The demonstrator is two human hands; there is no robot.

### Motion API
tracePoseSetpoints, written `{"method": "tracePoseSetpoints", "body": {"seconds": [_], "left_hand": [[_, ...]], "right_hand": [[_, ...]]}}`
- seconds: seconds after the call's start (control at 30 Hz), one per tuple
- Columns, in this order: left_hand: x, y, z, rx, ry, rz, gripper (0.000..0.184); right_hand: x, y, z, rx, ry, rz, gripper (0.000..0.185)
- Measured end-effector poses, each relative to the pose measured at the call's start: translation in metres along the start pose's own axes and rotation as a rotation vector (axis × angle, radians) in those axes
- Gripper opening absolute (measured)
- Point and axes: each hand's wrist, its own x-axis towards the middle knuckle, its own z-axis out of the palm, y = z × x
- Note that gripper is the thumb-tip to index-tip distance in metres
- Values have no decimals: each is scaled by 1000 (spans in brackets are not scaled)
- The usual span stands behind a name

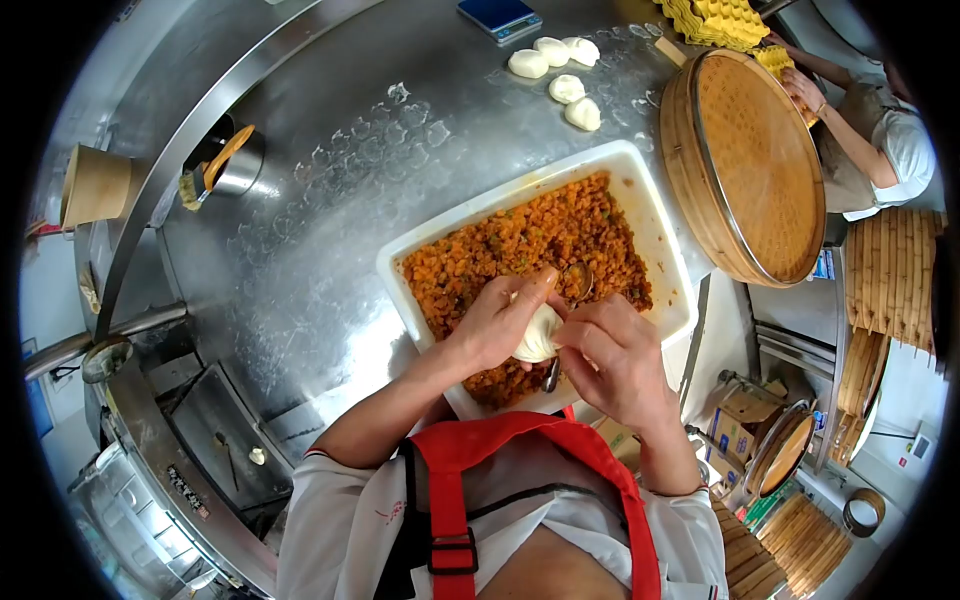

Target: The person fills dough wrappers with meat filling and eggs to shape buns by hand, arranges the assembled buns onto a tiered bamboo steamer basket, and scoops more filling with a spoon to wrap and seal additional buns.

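A white pleated dough bun [538, 335] sits between my two hands, above a white plastic tray [665, 245] of chunky orange-brown filling [530, 235]. My left hand [500, 318] cups the bun from the side, its thumb along the top. With fingers pinched together at the bun's gathered edge, my right hand [618, 360] closes on the dough. A metal spoon [577, 283] shows its bowl above the bun and its dark handle below; the hands hide its middle, so I cannot tell whether it is held or lies in the filling.
Several shaped buns [568, 89] rest at the back of the floury steel table [330, 220], near a blue scale [500, 18]. A round bamboo steamer [765, 165] stands right of the tray. Beyond it, another person [870, 140] handles yellow moulded trays [715, 22]. A metal pot [238, 170] is at left.
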Motion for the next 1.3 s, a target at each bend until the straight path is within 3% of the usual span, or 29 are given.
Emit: {"method": "tracePoseSetpoints", "body": {"seconds": [0.17,0.5,0.63,0.73,0.83,0.9,0.97,1.07,1.13,1.23,1.3], "left_hand": [[3,-24,-1,-24,-85,-31,65],[3,-47,-7,260,-83,-40,76],[5,-56,-4,79,-95,-201,83],[3,-51,1,-279,-139,4,81],[-6,-48,-2,50,-122,-19,77],[-12,-44,1,24,-108,15,73],[-11,-49,2,38,-49,41,72],[-14,-49,-8,-120,-107,-98,74],[-10,-56,-12,-305,-93,-70,75],[-11,-56,-21,-457,-117,-7,74],[-9,-57,-26,-518,-102,34,74]], "right_hand": [[-6,-6,1,48,-131,-32,25],[-13,-11,4,54,-246,-34,22],[-15,-8,10,64,-196,-45,22],[-15,-4,12,68,-145,-10,21],[-13,-2,13,51,-123,38,20],[-11,-1,15,65,-109,57,20],[-9,0,12,177,-175,148,23],[-3,2,-3,433,-247,237,24],[4,5,-19,570,-314,330,28],[2,31,-9,373,-125,609,24],[0,63,8,92,-38,575,20]]}}
